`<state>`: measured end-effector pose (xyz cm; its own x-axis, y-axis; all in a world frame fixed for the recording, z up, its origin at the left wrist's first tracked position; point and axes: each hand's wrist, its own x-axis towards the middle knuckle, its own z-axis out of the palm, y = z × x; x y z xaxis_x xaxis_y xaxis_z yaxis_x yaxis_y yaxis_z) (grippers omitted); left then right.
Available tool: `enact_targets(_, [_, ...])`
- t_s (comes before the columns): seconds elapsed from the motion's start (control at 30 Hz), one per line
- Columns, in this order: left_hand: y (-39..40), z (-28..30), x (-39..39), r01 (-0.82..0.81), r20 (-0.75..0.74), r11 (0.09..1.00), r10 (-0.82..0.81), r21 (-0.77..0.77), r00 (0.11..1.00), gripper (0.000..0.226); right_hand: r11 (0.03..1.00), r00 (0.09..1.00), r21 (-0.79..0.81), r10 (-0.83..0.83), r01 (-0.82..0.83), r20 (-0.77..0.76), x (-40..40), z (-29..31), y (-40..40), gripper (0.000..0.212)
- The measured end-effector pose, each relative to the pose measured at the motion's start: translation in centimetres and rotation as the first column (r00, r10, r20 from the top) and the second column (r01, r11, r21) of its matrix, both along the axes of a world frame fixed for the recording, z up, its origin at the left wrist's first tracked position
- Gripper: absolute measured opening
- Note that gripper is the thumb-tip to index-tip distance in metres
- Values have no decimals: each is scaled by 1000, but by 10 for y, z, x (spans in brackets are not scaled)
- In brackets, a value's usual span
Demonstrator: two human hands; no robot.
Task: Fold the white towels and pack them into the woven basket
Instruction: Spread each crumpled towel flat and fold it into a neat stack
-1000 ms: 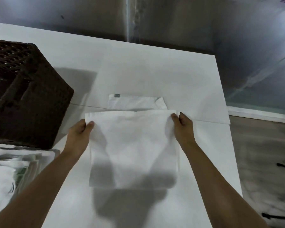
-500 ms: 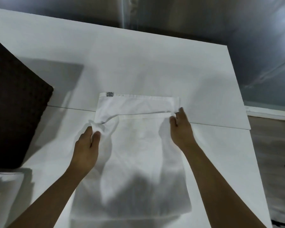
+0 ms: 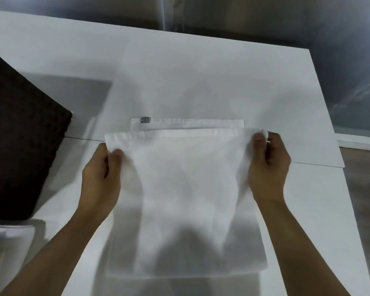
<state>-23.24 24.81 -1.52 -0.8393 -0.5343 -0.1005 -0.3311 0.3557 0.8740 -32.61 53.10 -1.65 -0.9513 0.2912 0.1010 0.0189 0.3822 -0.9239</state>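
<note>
Both hands (image 3: 100, 178) (image 3: 267, 167) pinch towel (image 3: 186, 189); basket (image 3: 19, 146) alongside, contents hidden.

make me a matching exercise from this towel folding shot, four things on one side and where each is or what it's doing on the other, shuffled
Things:
1. left hand
2. right hand
3. basket
4. small grey label

Places or states:
A. dark, at the left edge of the table
B. pinches the towel's upper right corner
C. on the far hem of the towel, near its left end
D. grips the towel's upper left corner

Pairs: 1-D, 2-B, 3-A, 4-C
</note>
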Motion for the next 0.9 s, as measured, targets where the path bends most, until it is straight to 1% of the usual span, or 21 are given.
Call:
enact_targets(0.1, [-8,15,-23,-1,-69,999,-2,-35,998,35,1000,1000,-8,-16,16,-2,-22,10,-1,22])
enact_targets(0.2, [-22,6,-59,11,-31,998,-13,-69,999,37,999,999,41,-24,23,28,-57,3,0,26])
enact_targets(0.27, [-30,-14,-84,7,40,994,-3,-112,999,28,995,994,103,-15,4,107,-78,-11,-1,22])
enact_targets(0.3, [-33,-23,-90,5,76,993,4,-116,997,23,991,984,132,-2,-22,179,-83,-20,-1,22])
enact_targets(0.33, [-35,-33,-92,17,113,990,-1,-140,994,30,985,967,163,13,-56,253,-84,-30,-1,32])
enact_targets(0.37, [-37,-42,-88,55,150,974,-22,-221,988,42,973,955,214,20,-87,296,-81,-39,0,45])
enact_targets(0.4, [-37,-51,-80,113,184,935,-52,-335,981,50,952,958,288,21,-107,285,-74,-49,3,53])
enact_targets(0.47, [-27,-62,-54,226,197,821,-141,-525,970,54,891,987,437,66,-124,145,-53,-63,7,58])
enact_targets(0.53, [-9,-67,-24,298,206,720,-216,-627,954,49,825,989,548,147,-136,23,-33,-73,7,55])
enact_targets(0.57, [1,-70,-10,325,211,680,-248,-657,945,47,798,982,583,190,-154,0,-24,-77,4,54])
enact_targets(0.67, [28,-80,30,409,208,577,-383,-707,900,49,689,942,675,335,-262,23,5,-93,-4,54])
enact_targets(0.73, [38,-87,49,457,237,545,-427,-703,873,52,604,911,725,406,-331,78,19,-102,-4,56])
enact_targets(0.8, [42,-91,62,490,280,545,-425,-680,861,56,574,902,738,418,-353,107,24,-108,-1,57])
enact_targets(0.9, [42,-94,73,513,311,527,-427,-678,849,58,573,904,739,412,-355,115,30,-111,4,56])
